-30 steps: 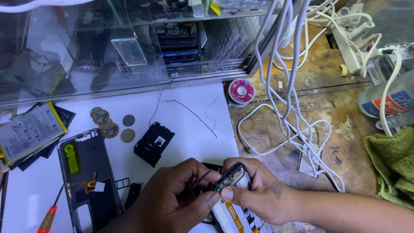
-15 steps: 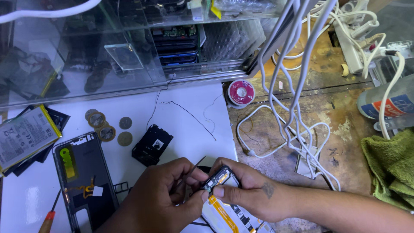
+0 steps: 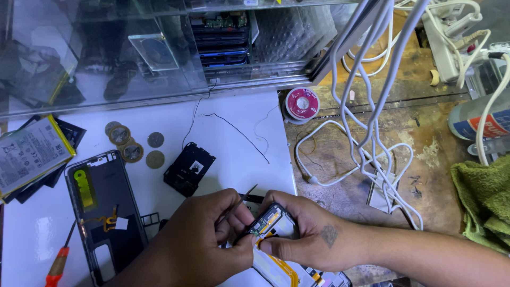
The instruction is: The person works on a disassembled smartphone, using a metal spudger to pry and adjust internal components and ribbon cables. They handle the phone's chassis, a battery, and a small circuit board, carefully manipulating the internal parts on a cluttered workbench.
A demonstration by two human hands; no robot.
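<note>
- Left hand (image 3: 204,242) pinching slim tweezers (image 3: 241,199), fingers closed tight on the shaft, tip angled up and away toward the far edge of the counter.
- Right hand (image 3: 305,236) wrapped round the top end of the opened phone (image 3: 273,234), fingers closed on its right side, thumb pressed at the orange flex strip.
- Opened phone lying at the near edge of the white mat (image 3: 234,133), lower end running off the bottom of view.
- Best done with the phone braced flat on the mat and the tweezers brought in low and shallow, touching only the part worked on; exact part under the thumbs hidden, so cannot tell.
- Worth keeping pressure off the orange flex; likely fragile.
- Just beyond the hands: black plastic cover (image 3: 189,168), loose on the mat.
- Left of that: phone back frame (image 3: 106,212) with a yellow strip, lying flat; red-handled screwdriver (image 3: 58,263) just beside its near left corner.
- Farther out: four coins (image 3: 132,151), a battery (image 3: 32,154) at the left edge, a thin black wire (image 3: 239,133).
- Right of the mat on the worn counter (image 3: 425,154): solder reel (image 3: 303,103), tangled white cables (image 3: 372,149), green towel (image 3: 486,196) at the right edge.
</note>
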